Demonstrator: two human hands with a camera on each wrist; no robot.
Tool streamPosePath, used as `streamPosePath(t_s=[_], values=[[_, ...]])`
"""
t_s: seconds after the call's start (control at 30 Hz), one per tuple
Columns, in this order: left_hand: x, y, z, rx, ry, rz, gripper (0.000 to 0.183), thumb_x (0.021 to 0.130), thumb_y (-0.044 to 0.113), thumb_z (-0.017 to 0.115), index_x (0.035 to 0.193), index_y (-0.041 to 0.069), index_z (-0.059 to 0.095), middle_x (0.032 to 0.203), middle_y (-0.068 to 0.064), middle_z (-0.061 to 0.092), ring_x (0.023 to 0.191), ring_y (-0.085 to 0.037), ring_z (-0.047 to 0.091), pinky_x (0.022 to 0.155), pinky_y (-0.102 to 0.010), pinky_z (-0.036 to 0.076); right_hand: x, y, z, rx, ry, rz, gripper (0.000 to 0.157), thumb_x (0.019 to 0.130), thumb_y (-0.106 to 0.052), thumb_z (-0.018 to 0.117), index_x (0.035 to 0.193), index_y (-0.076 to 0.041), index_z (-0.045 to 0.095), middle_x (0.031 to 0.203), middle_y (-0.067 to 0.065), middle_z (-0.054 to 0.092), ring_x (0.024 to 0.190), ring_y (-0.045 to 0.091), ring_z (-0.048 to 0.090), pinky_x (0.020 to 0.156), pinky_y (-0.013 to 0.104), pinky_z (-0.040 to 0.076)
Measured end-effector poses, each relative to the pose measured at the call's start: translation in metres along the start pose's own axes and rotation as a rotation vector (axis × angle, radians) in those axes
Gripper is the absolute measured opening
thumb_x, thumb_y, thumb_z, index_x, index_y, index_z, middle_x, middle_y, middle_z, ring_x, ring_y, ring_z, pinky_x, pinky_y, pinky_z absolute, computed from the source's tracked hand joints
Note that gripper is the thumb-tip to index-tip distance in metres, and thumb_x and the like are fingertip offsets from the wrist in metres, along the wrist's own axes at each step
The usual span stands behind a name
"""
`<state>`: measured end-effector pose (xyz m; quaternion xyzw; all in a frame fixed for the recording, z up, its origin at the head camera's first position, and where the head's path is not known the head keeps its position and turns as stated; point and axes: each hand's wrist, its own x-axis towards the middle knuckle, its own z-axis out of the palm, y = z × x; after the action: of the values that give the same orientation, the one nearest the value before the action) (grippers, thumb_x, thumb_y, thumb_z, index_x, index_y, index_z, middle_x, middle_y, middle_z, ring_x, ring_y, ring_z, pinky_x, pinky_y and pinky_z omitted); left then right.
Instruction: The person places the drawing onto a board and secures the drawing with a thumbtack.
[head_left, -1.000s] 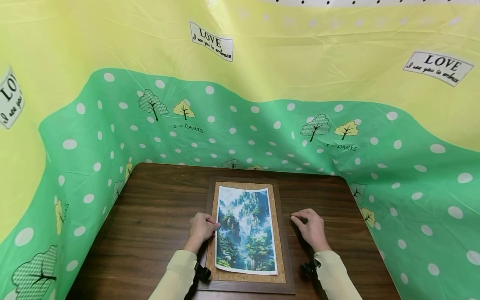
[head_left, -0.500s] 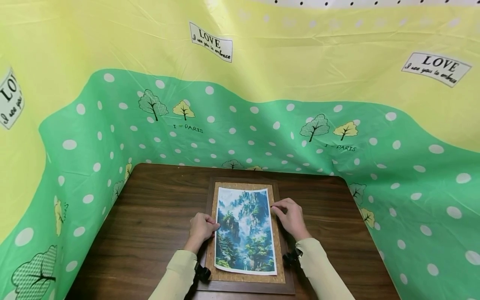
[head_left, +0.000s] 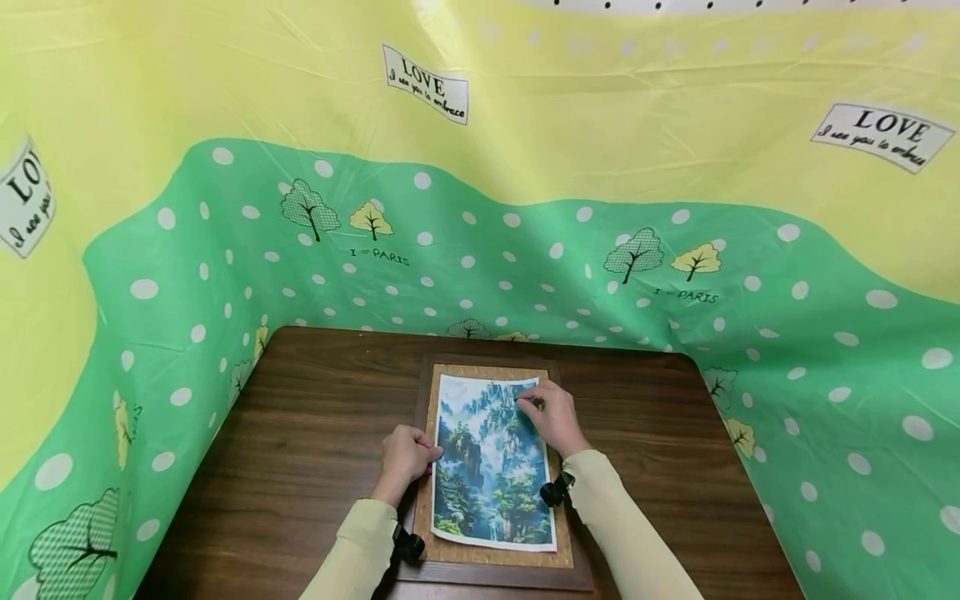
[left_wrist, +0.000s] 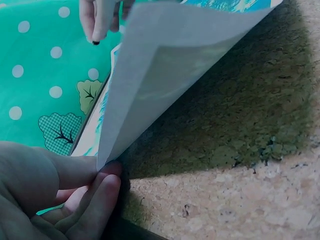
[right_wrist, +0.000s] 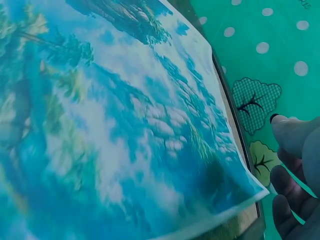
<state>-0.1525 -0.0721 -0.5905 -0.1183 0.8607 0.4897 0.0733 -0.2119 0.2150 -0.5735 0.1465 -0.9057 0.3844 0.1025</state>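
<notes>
A printed mountain landscape picture (head_left: 487,467) on white paper lies over a framed cork board (head_left: 525,557). With thumb and fingers my left hand (head_left: 407,454) pinches the picture's left edge. In the left wrist view the paper's white underside (left_wrist: 150,75) shows, lifted off the cork (left_wrist: 240,125). My right hand (head_left: 555,417) is above the picture's upper right part, apart from the paper in the wrist views. A small black object (right_wrist: 273,118) sits at its fingertips; it is too small to make out its kind.
The board lies on a dark brown wooden table (head_left: 322,400). A green and yellow patterned cloth (head_left: 480,225) hangs around the table's back and sides. Black wrist cameras (head_left: 408,546) are strapped on both forearms.
My right hand has moved left from the table beside the board to over the picture's upper right, carrying the small black object. My left hand has stayed on the left edge.
</notes>
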Motion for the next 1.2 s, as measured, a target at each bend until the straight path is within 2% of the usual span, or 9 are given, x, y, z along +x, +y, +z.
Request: streamPosePath(t_s=[0.13, 0.33, 0.5, 0.97, 1.2], values=[[0.001, 0.000, 0.000, 0.000, 0.005, -0.002, 0.016, 0.087, 0.011, 0.087, 0.077, 0.009, 0.075, 0.072, -0.003, 0.069, 0.053, -0.014, 0.065, 0.052, -0.031, 0.056, 0.009, -0.003, 0.008, 0.002, -0.011, 0.000, 0.007, 0.097, -0.010, 0.077, 0.100, -0.006, 0.082, 0.101, 0.008, 0.074, 0.089, 0.026, 0.067, 0.080, 0.049, 0.057], [0.001, 0.001, 0.000, -0.003, 0.017, -0.005, 0.016, 0.087, 0.011, 0.087, 0.077, 0.009, 0.075, 0.073, -0.004, 0.069, 0.054, -0.015, 0.065, 0.052, -0.031, 0.056, 0.019, -0.001, 0.020, -0.008, -0.034, 0.008, 0.008, 0.097, -0.011, 0.077, 0.101, -0.008, 0.083, 0.103, 0.007, 0.075, 0.092, 0.025, 0.069, 0.081, 0.047, 0.058], [0.000, 0.002, 0.000, 0.005, 0.022, 0.002, 0.017, 0.087, 0.011, 0.088, 0.075, 0.010, 0.075, 0.071, -0.003, 0.068, 0.053, -0.014, 0.065, 0.052, -0.032, 0.056, 0.025, 0.005, 0.028, 0.010, -0.040, 0.032, 0.009, 0.097, -0.011, 0.077, 0.102, -0.007, 0.083, 0.100, 0.006, 0.078, 0.087, 0.023, 0.071, 0.077, 0.047, 0.059], [-0.002, -0.001, 0.000, 0.010, 0.028, 0.013, 0.020, 0.086, 0.011, 0.088, 0.073, 0.010, 0.073, 0.068, -0.002, 0.067, 0.051, -0.013, 0.064, 0.051, -0.031, 0.055, 0.029, 0.012, 0.041, 0.043, -0.048, 0.066, 0.009, 0.097, -0.008, 0.076, 0.102, -0.003, 0.083, 0.099, 0.011, 0.079, 0.087, 0.028, 0.072, 0.079, 0.050, 0.060], [0.000, -0.002, 0.000, -0.001, 0.013, 0.015, 0.017, 0.087, 0.011, 0.087, 0.075, 0.010, 0.074, 0.070, -0.003, 0.067, 0.052, -0.014, 0.065, 0.052, -0.032, 0.056, 0.035, 0.020, 0.048, 0.030, -0.034, 0.124, 0.008, 0.098, -0.011, 0.076, 0.101, -0.009, 0.084, 0.099, 0.008, 0.079, 0.083, 0.023, 0.071, 0.077, 0.047, 0.060]])
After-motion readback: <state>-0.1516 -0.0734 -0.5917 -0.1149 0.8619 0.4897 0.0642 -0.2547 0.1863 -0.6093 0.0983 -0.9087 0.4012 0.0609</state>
